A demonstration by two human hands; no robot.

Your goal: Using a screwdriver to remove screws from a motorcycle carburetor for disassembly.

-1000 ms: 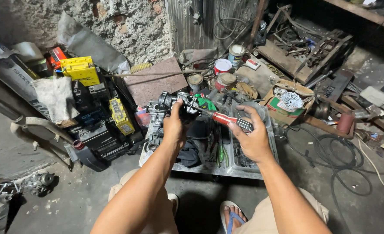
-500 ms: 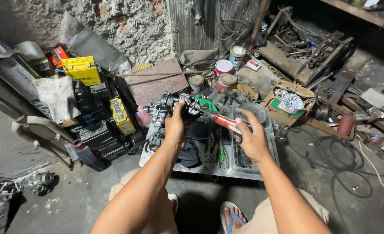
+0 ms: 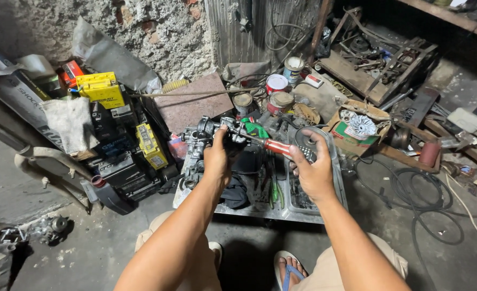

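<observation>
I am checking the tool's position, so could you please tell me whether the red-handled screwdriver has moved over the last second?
Hardly: the red-handled screwdriver keeps its place over the metal tray, in the right hand.

This is a rough mechanic's workshop, likely for motorcycle or small-engine repair. A bare concrete floor (image 3: pixel 87 248) is stained and dusty, and at 12 o'clock stands a crumbling plaster and brick wall (image 3: pixel 157 32). Greasy engine parts (image 3: pixel 198 145) and hand tools fill a metal tray (image 3: pixel 281 213) at the centre. At 10 o'clock, vehicle batteries (image 3: pixel 101 89) are stacked, yellow and black. Dented paint tins (image 3: pixel 276 83) sit at 12 o'clock, and scrap metal brackets (image 3: pixel 378 64) pile up at 1 o'clock. Black cable (image 3: pixel 416 188) coils on the floor at 3 o'clock. Everything lies on the ground, oily and jumbled.
</observation>
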